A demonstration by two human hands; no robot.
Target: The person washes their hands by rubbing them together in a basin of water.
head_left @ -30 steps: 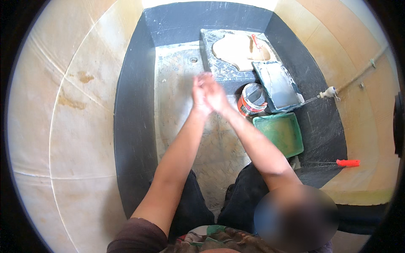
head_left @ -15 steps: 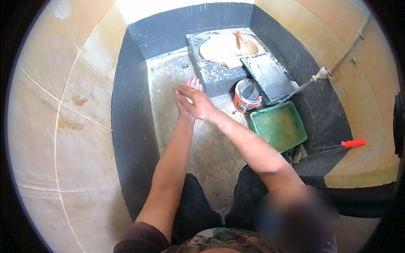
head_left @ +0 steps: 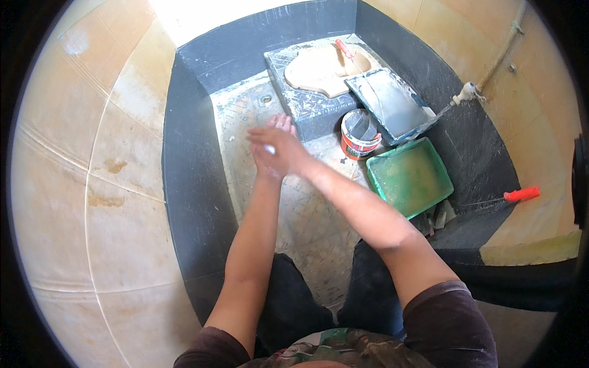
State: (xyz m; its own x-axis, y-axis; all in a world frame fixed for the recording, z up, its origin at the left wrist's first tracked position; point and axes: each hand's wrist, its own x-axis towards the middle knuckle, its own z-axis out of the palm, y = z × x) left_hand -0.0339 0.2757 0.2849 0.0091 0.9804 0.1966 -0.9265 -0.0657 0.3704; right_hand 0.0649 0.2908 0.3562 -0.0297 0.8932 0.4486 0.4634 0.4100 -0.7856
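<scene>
My left hand (head_left: 283, 123) is held out over the floor with its fingers stretched forward, pinkish fingertips showing past the right hand. Across its palm lies my right hand (head_left: 286, 151), flat and pointing left, its fingers loosely apart. The two hands touch, and the right one hides most of the left palm. A small white patch (head_left: 270, 149) shows by the right thumb. Whether it is foam or something solid, I cannot tell. Both forearms are bare below dark sleeves.
Ahead stands a grey raised block (head_left: 319, 113) bearing a cream basin (head_left: 307, 72) and a red-handled tool (head_left: 344, 49). To the right are a paint tray (head_left: 392, 105), an orange-and-white bucket (head_left: 359, 147), a green tray (head_left: 410, 178), a tap (head_left: 469, 92) and a red-handled roller (head_left: 521, 194).
My right hand has slid back a little over the left palm, and its fingers have spread slightly. The view has shifted a little; my right sleeve now shows clearly.
</scene>
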